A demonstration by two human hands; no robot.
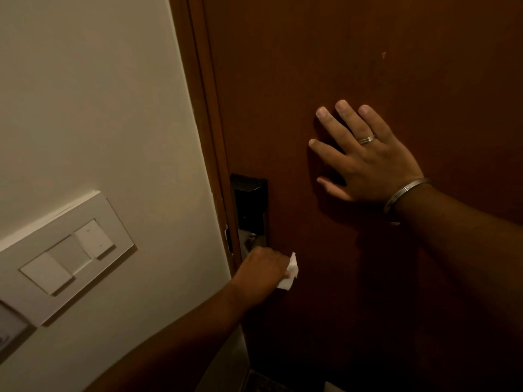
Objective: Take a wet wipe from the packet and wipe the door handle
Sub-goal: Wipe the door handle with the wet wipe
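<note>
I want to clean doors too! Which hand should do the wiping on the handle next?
The left hand. It already holds the white wipe right below the black lock plate, where the handle sits. The right hand is spread flat on the brown door, higher up, with nothing in it.

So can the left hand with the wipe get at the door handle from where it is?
Probably yes: the left hand, closed on the wet wipe, sits just below the lock plate, covering the handle itself; nothing blocks it.
</note>
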